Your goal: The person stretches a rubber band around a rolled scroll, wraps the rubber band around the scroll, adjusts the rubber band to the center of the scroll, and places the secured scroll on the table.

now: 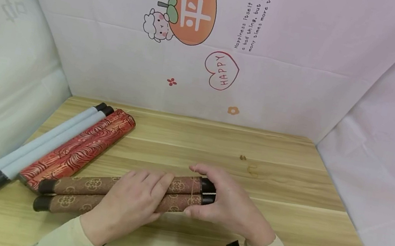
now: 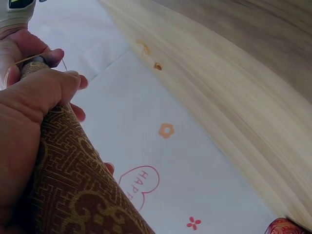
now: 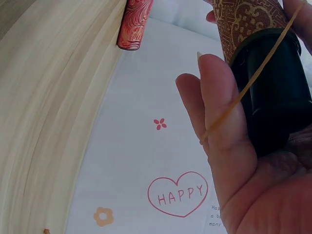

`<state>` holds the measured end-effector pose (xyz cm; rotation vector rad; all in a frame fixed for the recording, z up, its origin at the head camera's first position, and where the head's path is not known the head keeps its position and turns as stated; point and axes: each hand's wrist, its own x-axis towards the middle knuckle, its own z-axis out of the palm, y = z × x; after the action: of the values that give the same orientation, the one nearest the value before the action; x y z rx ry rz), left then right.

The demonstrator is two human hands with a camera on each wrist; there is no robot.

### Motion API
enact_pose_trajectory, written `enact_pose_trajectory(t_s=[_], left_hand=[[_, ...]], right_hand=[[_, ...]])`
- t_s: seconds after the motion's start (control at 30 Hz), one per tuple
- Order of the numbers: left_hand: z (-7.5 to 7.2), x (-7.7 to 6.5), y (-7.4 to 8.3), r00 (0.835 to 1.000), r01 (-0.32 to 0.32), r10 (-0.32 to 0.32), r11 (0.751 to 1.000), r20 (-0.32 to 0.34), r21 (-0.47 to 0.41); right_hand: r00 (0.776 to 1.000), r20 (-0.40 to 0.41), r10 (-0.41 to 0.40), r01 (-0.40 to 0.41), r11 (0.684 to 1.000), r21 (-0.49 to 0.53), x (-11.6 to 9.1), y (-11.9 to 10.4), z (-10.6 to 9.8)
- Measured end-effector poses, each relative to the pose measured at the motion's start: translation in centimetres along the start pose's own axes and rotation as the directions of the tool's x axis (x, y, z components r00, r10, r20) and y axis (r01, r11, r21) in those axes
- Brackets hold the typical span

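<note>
Two brown patterned rolls (image 1: pixel 93 185) with black end caps (image 3: pixel 278 92) lie side by side, slanting slightly up to the right in the head view. My left hand (image 1: pixel 133 199) grips them around the middle, fingers over the top. At their right end, my right hand (image 1: pixel 234 205) spreads its thumb and fingers around the caps. A thin yellow rubber band (image 3: pixel 253 78) is stretched across those fairly straight fingers and passes over the rolls in the head view. From the left wrist, one brown roll (image 2: pixel 73 156) shows close up; the palm side is hidden.
To the left lie a pair of pale blue rolls (image 1: pixel 49 139) with black ends and a pair of red swirl-patterned rolls (image 1: pixel 85 145). Small rubber bands (image 1: pixel 243 157) are on the wooden table (image 1: pixel 291 173) at back right. White printed cloth (image 1: pixel 113 61) encloses three sides.
</note>
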<state>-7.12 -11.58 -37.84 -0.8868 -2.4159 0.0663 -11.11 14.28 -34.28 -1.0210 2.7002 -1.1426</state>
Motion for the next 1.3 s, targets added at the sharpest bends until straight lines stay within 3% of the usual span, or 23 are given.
enact_pose_trajectory(t_s=[0.27, 0.6, 0.7, 0.9, 1.03, 1.13, 1.23, 1.3], left_hand=[[0.4, 0.0, 0.1, 0.99, -0.041, 0.047, 0.998, -0.133, 0.053], [0.2, 0.1, 0.3, 0.986, -0.051, 0.062, 0.996, -0.154, 0.073], [0.3, 0.0, 0.3, 0.986, -0.052, 0.059, 0.998, -0.155, 0.044], [0.3, -0.3, 0.3, 0.989, -0.044, 0.041, 0.999, -0.141, -0.015], [0.3, -0.4, 0.2, 0.993, -0.021, 0.012, 0.997, -0.119, -0.078], [0.3, -0.4, 0.0, 0.992, -0.012, -0.003, 0.994, -0.128, -0.112], [0.2, -0.4, -0.1, 0.989, -0.006, -0.015, 0.99, -0.146, -0.138], [0.1, -0.3, -0.1, 0.991, 0.007, -0.029, 0.987, -0.134, -0.161]], right_hand=[[0.999, 0.02, 0.026, -0.025, 0.997, -0.072, -0.1, -0.4, -0.1], [1.0, 0.023, 0.018, -0.015, 0.992, -0.126, -0.2, -0.5, -0.1], [1.0, 0.018, 0.022, -0.021, 0.996, -0.082, -0.3, -0.4, -0.1], [0.997, 0.039, 0.068, -0.072, 0.988, 0.135, -0.6, 0.0, -0.2], [0.992, 0.063, 0.107, -0.121, 0.951, 0.284, -0.8, 0.3, -0.1], [0.99, 0.093, 0.103, -0.133, 0.887, 0.442, -1.0, 0.5, 0.0], [0.992, 0.104, 0.07, -0.119, 0.802, 0.586, -1.1, 0.7, 0.3], [0.995, 0.088, 0.048, -0.092, 0.773, 0.627, -1.1, 0.8, 0.5]])
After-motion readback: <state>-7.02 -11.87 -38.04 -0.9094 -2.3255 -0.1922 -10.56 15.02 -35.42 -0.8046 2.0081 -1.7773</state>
